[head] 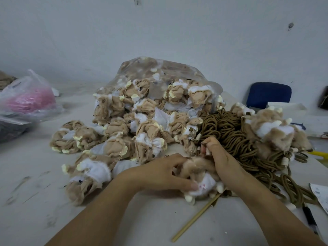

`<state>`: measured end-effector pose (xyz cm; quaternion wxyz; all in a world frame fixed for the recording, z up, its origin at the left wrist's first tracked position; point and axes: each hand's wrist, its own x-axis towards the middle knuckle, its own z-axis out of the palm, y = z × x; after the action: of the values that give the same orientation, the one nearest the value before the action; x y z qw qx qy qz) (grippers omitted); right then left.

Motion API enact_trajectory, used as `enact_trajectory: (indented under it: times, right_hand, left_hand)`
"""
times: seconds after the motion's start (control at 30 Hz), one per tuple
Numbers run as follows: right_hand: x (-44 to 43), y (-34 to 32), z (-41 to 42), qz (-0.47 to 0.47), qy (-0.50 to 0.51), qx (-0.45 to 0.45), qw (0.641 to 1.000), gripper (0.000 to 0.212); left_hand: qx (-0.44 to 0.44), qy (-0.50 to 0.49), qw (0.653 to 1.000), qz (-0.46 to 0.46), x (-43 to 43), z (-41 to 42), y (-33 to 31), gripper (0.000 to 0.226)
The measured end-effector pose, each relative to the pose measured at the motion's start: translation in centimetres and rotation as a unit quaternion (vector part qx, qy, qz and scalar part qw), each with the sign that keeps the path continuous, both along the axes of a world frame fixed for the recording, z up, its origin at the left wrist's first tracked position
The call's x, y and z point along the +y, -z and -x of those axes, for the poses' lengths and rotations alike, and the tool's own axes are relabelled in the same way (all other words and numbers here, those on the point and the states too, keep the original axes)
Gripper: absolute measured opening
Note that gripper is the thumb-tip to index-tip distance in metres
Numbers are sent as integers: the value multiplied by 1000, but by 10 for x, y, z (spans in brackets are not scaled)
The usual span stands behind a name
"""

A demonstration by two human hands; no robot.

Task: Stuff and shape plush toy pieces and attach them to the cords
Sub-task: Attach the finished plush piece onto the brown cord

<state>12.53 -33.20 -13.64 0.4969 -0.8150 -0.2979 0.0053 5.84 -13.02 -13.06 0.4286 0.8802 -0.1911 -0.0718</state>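
Note:
A tan and white plush piece (200, 183) with cream feet lies on the table at the front centre, between both hands. My left hand (165, 173) grips its left side, thumb pressed on the white part. My right hand (218, 155) curls over its top and pinches something small and pale at the fingertips, right by the heap of brown cords (236, 137). What that small thing is I cannot make out. A large pile of inside-out plush pieces (134, 125) spills from a clear plastic bag (159, 68) behind.
A thin wooden stick (195, 221) lies slanted on the table under the plush. Fluffy finished plush toys (273, 128) sit right of the cords. A pen (309, 219) and a paper (321, 196) lie at the right edge. A bag with pink contents (28, 100) stands far left; a blue chair (268, 95) behind.

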Motion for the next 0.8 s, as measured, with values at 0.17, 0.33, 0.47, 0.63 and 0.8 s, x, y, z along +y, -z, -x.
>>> enact_trajectory:
  times: [0.17, 0.33, 0.47, 0.63, 0.8]
  right_hand:
    - [-2, -3, 3, 10, -4, -27, 1000, 24]
    - [4, -6, 12, 43, -6, -92, 995, 27]
    - [8, -11, 20, 81, -7, -141, 987, 23]
    - [11, -14, 27, 108, 6, -185, 977, 28]
    - [12, -11, 24, 145, 33, -243, 958, 29]
  left_hand:
    - [-18, -85, 990, 116, -3, -3, 4, 8]
    - [5, -126, 971, 204, -7, 0, 2, 15]
    - [4, -119, 963, 241, -10, 0, -2, 15]
    - [-48, -105, 970, 212, -9, -3, 0, 12]
    - [-94, -151, 969, 170, -8, -4, 2, 14]
